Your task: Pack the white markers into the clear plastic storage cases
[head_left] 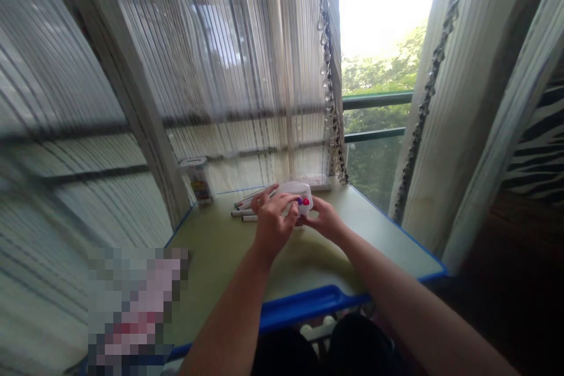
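Observation:
My right hand (325, 218) is closed around the side of a clear plastic marker case (289, 189), held a little above the tabletop and tilted toward me. A red-capped marker (306, 202) and a purple-capped marker (299, 201) show their ends at the case's opening. The fingers of my left hand (276, 217) are bent and pinched at the purple end. Much of the case is behind my left fingers. Several white markers (244, 213) with dark ends lie loose on the table, just left of and partly behind my left hand.
The pale green table (215, 270) has a raised blue edge (308, 305) toward me. A clear jar (199, 182) stands at its back left corner. Behind my hands lies a flat clear tray (321, 182). String curtains (247, 70) hang along the far side by the window. A blurred-out patch covers the lower left.

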The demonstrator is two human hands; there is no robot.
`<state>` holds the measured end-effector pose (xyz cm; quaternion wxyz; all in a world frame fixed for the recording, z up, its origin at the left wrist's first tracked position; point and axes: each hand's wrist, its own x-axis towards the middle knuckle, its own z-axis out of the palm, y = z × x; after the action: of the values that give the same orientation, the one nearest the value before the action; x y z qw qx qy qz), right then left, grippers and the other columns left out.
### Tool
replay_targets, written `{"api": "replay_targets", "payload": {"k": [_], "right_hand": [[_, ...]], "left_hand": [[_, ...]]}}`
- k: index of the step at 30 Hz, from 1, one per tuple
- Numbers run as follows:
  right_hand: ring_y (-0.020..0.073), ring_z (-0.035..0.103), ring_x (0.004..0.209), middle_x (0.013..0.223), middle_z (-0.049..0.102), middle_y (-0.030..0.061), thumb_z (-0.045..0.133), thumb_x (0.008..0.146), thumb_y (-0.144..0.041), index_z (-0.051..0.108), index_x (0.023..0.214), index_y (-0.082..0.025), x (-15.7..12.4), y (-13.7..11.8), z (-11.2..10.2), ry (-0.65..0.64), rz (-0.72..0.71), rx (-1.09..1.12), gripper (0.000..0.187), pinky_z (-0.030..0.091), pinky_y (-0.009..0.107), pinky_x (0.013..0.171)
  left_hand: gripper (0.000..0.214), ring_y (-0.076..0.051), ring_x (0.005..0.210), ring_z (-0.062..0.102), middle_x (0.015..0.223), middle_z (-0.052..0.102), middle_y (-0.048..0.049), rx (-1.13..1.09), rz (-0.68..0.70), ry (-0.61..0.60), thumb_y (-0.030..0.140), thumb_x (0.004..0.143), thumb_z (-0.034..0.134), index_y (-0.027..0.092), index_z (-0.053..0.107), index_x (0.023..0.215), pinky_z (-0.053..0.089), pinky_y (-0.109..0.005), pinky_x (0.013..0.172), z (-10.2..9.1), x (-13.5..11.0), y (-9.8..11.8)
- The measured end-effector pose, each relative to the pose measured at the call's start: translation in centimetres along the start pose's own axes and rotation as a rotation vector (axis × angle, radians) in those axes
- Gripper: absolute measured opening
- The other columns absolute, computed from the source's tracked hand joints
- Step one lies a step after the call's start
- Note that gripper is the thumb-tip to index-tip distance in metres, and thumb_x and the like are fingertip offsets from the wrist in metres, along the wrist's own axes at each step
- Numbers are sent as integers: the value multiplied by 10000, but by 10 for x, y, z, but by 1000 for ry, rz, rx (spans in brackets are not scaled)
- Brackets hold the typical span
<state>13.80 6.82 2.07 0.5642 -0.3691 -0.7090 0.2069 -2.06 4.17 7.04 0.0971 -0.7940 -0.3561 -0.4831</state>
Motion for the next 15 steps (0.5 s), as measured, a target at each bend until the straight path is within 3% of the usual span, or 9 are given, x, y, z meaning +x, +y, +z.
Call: {"api": "replay_targets", "payload": {"k": [5,11,15], "right_hand": [[211,630,814,921,687,64,697,678,-361,640,1017,-156,0,-3,-2,-10,29,9,400,510,331,736],[212,641,818,927,697,65,702,678,-396,638,1000,-173,1,6,-2,30,74,53,397,524,346,743],[238,652,863,961,702,87,718,656,-471,637,997,-175,1,10,-5,58,94,163,459,527,382,775]], "left_hand": [[134,-262,1151,512,902,683,-28,13,-33,69,315,797,571,209,630,855,328,-436,1001,2,0,2],[426,-254,1185,485,1221,527,-156,-86,-69,300,379,839,496,155,438,1197,405,-431,984,24,-15,-9],[680,-284,1134,531,1233,525,-187,-210,-143,88,488,753,609,140,361,1282,479,-432,894,43,-29,-24]]}}
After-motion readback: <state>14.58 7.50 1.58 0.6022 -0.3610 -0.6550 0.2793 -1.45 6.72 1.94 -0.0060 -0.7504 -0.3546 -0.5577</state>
